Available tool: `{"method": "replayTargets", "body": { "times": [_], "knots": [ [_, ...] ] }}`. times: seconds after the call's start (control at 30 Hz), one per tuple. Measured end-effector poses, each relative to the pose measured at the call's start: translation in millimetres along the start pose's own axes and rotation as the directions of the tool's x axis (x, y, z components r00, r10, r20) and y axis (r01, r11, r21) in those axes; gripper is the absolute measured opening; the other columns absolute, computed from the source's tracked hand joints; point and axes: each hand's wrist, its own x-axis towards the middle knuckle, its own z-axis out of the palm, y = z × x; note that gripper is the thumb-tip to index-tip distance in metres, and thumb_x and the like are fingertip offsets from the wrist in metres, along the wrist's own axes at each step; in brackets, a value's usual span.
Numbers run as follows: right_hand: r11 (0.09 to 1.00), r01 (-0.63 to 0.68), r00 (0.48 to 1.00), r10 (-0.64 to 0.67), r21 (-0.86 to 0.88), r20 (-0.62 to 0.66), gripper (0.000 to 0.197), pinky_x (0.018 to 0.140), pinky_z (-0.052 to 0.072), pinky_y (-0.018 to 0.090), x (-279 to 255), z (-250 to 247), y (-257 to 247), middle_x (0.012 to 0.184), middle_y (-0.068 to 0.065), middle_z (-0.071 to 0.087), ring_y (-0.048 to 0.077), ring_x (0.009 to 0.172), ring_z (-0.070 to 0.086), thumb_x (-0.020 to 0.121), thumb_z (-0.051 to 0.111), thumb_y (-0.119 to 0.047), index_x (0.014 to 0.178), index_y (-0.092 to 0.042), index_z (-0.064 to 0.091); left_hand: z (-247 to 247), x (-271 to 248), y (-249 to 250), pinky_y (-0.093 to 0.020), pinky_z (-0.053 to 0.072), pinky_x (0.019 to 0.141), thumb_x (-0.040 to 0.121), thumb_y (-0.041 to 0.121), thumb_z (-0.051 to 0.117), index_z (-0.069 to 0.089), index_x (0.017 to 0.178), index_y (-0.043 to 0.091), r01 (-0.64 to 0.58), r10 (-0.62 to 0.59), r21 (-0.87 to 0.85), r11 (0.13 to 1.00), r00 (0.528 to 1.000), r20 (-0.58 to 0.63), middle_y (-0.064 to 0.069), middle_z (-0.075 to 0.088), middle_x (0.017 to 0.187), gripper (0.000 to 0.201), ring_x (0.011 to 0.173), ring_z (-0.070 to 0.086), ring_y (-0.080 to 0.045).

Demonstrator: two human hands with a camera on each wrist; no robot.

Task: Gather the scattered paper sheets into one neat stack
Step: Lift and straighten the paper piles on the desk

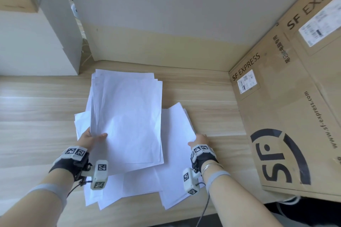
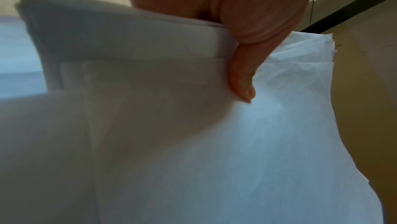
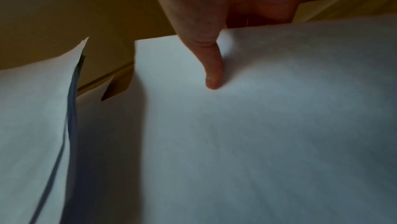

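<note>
My left hand (image 1: 92,137) pinches the near-left corner of a thick bundle of sheets (image 1: 127,116), thumb on top, and holds it raised over the centre of the frame; the left wrist view shows the thumb clamped over a fanned edge. My right hand (image 1: 198,141), at centre right, grasps the edge of a smaller batch (image 1: 177,134), thumb pressed on its top sheet with fingers hidden beneath. More loose sheets (image 1: 129,186) lie splayed on the wooden table (image 1: 36,116) toward the bottom of the frame, under both batches. A printed cardboard box (image 1: 287,116) fills the right side. I judge this as mid-gathering: two batches collected, not yet merged. Next I would need to bring the right batch under or onto the left one, then collect the lower sheets and square the edges.
</note>
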Motion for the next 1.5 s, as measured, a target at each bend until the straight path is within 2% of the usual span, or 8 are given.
{"method": "replayTargets", "body": {
  "times": [0.2,0.4,0.57,0.93,1.1,1.2,1.37,1.5],
  "knots": [
    [1.0,-0.003,1.0,0.004,0.025,-0.03,0.036,0.093,0.043,0.025,-6.7,15.9,10.4,0.133,0.014,0.042,0.027,0.111,0.056,0.082,0.06,-0.01,0.116,-0.002,0.058,4.9,-0.3,-0.7,-0.054,0.044,0.088,0.087,0.0,0.058,0.051,0.109,0.011,0.002,-0.003,0.026,1.0,1.0,0.031,-0.014,0.058,0.082,0.026,0.085,0.055,-0.032],
    [0.985,-0.002,0.984,0.034,0.173,-0.177,0.01,0.06,0.037,0.024,-2.2,2.3,19.8,0.084,0.015,0.056,0.022,0.072,0.052,0.082,0.051,0.002,0.079,-0.007,0.048,5.7,-0.8,-1.4,-0.043,0.047,0.076,0.087,-0.002,0.058,0.05,0.11,0.012,-0.007,0.007,0.002,1.0,1.0,-0.005,-0.011,0.058,0.079,0.028,0.07,0.054,-0.028],
    [0.961,-0.019,0.975,0.079,0.275,-0.208,0.031,0.087,0.046,0.034,6.2,-29.7,22.0,0.121,0.022,0.059,0.035,0.112,0.058,0.092,0.048,-0.003,0.122,0.004,0.052,5.1,2.0,-0.4,-0.048,0.045,0.084,0.086,-0.001,0.059,0.051,0.114,0.011,-0.005,0.005,-0.018,1.0,1.0,-0.013,-0.01,0.059,0.082,0.031,0.079,0.054,-0.03],
    [0.997,0.076,0.996,-0.075,0.01,-0.053,0.04,0.097,0.044,0.033,2.1,19.9,-19.8,0.134,0.009,0.042,0.029,0.115,0.048,0.082,0.063,-0.024,0.116,-0.004,0.057,8.5,4.2,-0.5,-0.037,0.047,0.066,0.085,-0.004,0.058,0.05,0.11,0.01,-0.021,0.021,-0.039,0.999,1.0,-0.007,-0.012,0.058,0.08,0.029,0.069,0.054,-0.028],
    [0.986,0.162,0.986,-0.163,-0.035,-0.038,0.026,0.083,0.049,0.031,-2.3,27.1,-25.0,0.126,0.008,0.043,0.03,0.098,0.059,0.083,0.056,-0.008,0.109,-0.009,0.056,6.2,5.0,-1.6,-0.039,0.046,0.07,0.085,-0.005,0.058,0.05,0.109,0.009,-0.035,0.034,-0.047,0.998,0.999,-0.029,-0.011,0.057,0.08,0.029,0.069,0.053,-0.028],
    [0.976,0.199,0.974,-0.208,-0.091,-0.095,0.023,0.067,0.048,0.031,-2.9,19.5,-24.8,0.095,0.012,0.054,0.028,0.076,0.052,0.083,0.047,0.003,0.101,-0.013,0.047,6.5,3.2,-2.3,-0.037,0.047,0.067,0.086,-0.005,0.057,0.05,0.109,0.009,-0.024,0.023,-0.062,0.998,0.999,-0.027,-0.011,0.057,0.08,0.028,0.069,0.053,-0.028],
    [0.922,0.112,0.985,-0.054,0.371,-0.164,0.057,0.075,0.048,0.028,10.1,-1.2,-5.4,0.113,0.01,0.063,0.027,0.092,0.062,0.083,0.049,0.0,0.135,-0.02,0.037,7.5,1.8,-2.4,-0.037,0.047,0.064,0.086,-0.005,0.057,0.05,0.111,0.009,-0.027,0.027,-0.07,0.997,1.0,-0.012,-0.011,0.058,0.081,0.03,0.07,0.054,-0.028],
    [0.875,0.055,0.986,0.029,0.482,-0.164,0.032,0.076,0.044,0.027,26.4,-36.9,12.1,0.114,0.019,0.064,0.023,0.089,0.058,0.085,0.052,-0.006,0.116,0.002,0.057,4.0,5.5,-5.5,-0.04,0.048,0.068,0.085,-0.003,0.059,0.051,0.115,0.009,-0.004,0.002,-0.075,0.997,1.0,-0.019,-0.012,0.058,0.082,0.033,0.074,0.055,-0.03]
  ]
}}
